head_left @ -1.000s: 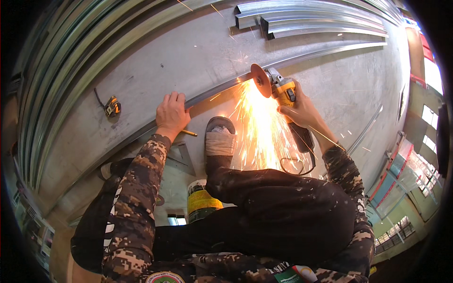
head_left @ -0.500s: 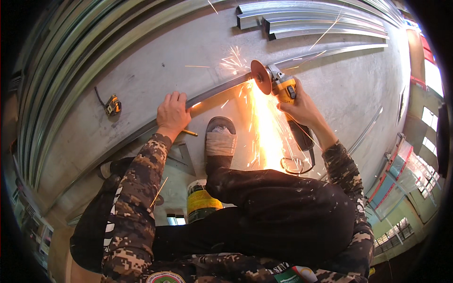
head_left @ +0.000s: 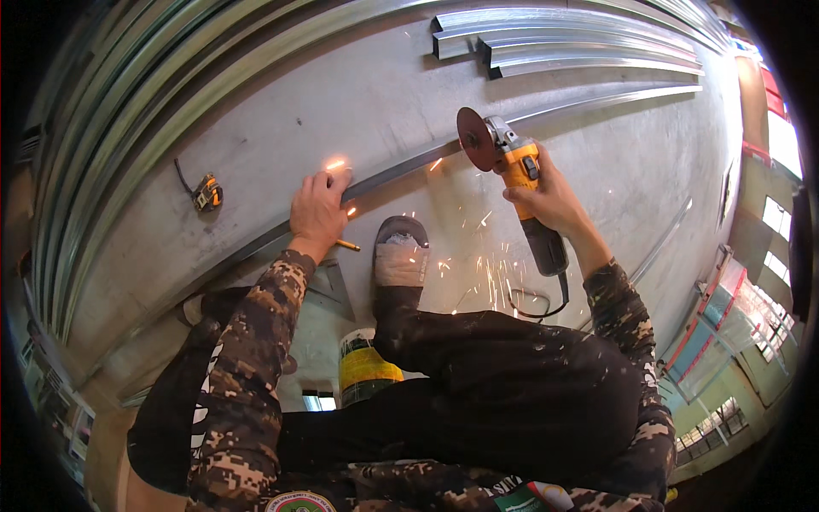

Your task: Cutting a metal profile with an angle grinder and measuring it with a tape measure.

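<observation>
Closest in, dark trousers [head_left: 512, 384] are stretching across the lower view, a camouflage sleeve [head_left: 243, 384] running up on the left. Between the legs a can with a yellow band [head_left: 368, 365] is standing, and just beyond it a shod foot [head_left: 400, 256] is pointing away. Scattered sparks [head_left: 495, 282] are glowing to the foot's right, over a looping black cord [head_left: 563, 294].

Now the hands! The right hand [head_left: 550, 198] is wrapping round the yellow-and-black body of an angle grinder [head_left: 517, 162], its fingers closed on it. The left hand [head_left: 318, 209] is lying over a long grey metal bar [head_left: 397, 176], fingers reaching past the far edge; how tightly they are closing, I cannot tell. A thin yellow stick [head_left: 348, 245] is poking out just beside the left wrist.

And there's the brown disc [head_left: 478, 141], tilting right at the bar, which is slanting across the floor [head_left: 256, 141] from lower left to upper right; whether the two are touching, I cannot tell. Well off to the left a tape measure [head_left: 206, 193] is sitting on the floor. Farther out, long metal lengths [head_left: 94, 179] are curving up the left side, and shorter silvery channels [head_left: 589, 38] are lying together beyond the bar.
</observation>
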Demonstrator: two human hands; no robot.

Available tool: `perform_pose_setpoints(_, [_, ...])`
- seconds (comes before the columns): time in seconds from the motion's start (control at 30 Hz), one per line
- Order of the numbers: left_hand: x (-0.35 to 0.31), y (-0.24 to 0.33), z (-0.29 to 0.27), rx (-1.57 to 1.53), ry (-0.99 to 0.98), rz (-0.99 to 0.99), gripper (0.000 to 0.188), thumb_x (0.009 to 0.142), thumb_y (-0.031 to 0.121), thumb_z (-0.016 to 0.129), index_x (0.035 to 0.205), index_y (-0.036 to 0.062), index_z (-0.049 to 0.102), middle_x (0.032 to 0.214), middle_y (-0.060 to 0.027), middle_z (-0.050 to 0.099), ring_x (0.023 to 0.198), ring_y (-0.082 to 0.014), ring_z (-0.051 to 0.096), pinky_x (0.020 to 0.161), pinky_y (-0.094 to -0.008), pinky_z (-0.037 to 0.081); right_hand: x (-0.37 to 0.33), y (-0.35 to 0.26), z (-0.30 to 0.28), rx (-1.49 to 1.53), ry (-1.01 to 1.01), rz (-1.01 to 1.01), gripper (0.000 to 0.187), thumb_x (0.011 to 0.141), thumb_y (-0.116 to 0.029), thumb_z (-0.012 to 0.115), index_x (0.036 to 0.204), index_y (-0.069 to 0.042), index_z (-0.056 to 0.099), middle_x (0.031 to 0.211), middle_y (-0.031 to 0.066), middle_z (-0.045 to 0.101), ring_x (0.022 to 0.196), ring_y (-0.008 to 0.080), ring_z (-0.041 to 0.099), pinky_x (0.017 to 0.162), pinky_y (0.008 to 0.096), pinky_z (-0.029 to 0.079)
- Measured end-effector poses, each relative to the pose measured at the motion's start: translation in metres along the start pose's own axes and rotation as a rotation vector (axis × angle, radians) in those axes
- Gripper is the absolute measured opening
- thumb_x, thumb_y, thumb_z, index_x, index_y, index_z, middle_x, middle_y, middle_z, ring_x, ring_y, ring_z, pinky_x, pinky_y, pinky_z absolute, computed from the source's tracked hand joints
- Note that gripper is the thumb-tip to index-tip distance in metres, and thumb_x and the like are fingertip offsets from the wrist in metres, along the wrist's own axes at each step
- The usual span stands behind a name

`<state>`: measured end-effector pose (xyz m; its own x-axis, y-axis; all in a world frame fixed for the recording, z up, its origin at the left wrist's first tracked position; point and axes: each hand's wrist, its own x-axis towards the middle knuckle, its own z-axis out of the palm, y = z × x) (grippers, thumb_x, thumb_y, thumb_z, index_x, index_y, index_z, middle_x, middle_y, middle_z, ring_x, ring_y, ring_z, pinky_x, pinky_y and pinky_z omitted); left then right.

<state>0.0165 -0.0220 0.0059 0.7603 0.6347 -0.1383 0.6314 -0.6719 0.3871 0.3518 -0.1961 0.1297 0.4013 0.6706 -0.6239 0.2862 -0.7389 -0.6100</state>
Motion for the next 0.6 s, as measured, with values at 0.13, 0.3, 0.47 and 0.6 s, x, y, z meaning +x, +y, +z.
perform_pose_setpoints(0.13, [-0.005,-0.011,0.014,-0.016,0.018,0.015,0.063,0.077,0.010,0.073,0.136,0.0293,0.062,0.105,-0.0067,0.061,0.096,-0.0304,0.059,0.082,-0.0430,0.051,-0.008,0.003,0.000,0.093,0.013,0.052,0.085,0.077,-0.018,0.077,0.148,-0.006,0.032,0.112,0.0173,0.064,0.101,0.0285,0.066,0.088,0.0390,0.053])
perform_pose_setpoints(0.3, [0.002,-0.007,-0.003,0.132,0.038,0.084,0.065,0.078,0.021,0.079,0.140,0.0261,0.058,0.109,-0.0078,0.055,0.106,-0.0283,0.051,0.091,-0.0446,0.043,-0.032,-0.004,-0.009,0.083,0.017,0.125,0.087,0.077,-0.018,0.077,0.150,-0.006,0.031,0.114,0.0175,0.063,0.102,0.0274,0.065,0.087,0.0385,0.053])
perform_pose_setpoints(0.47, [-0.002,-0.018,-0.005,0.038,-0.031,0.100,0.074,0.075,0.047,0.082,0.136,0.0138,0.057,0.108,-0.0099,0.051,0.106,-0.0298,0.049,0.090,-0.0437,0.041,-0.033,0.018,-0.010,0.026,0.017,0.079,0.090,0.076,-0.020,0.078,0.151,-0.005,0.031,0.117,0.0202,0.064,0.105,0.0314,0.066,0.088,0.0394,0.053])
perform_pose_setpoints(0.6, [-0.008,-0.029,-0.008,-0.033,0.046,0.126,0.065,0.075,0.047,0.082,0.123,0.0096,0.057,0.109,-0.0117,0.051,0.104,-0.0312,0.050,0.088,-0.0437,0.042,-0.031,0.006,-0.010,-0.123,-0.021,0.135,0.095,0.074,-0.025,0.078,0.153,-0.003,0.030,0.118,0.0240,0.065,0.105,0.0354,0.066,0.087,0.0397,0.054])
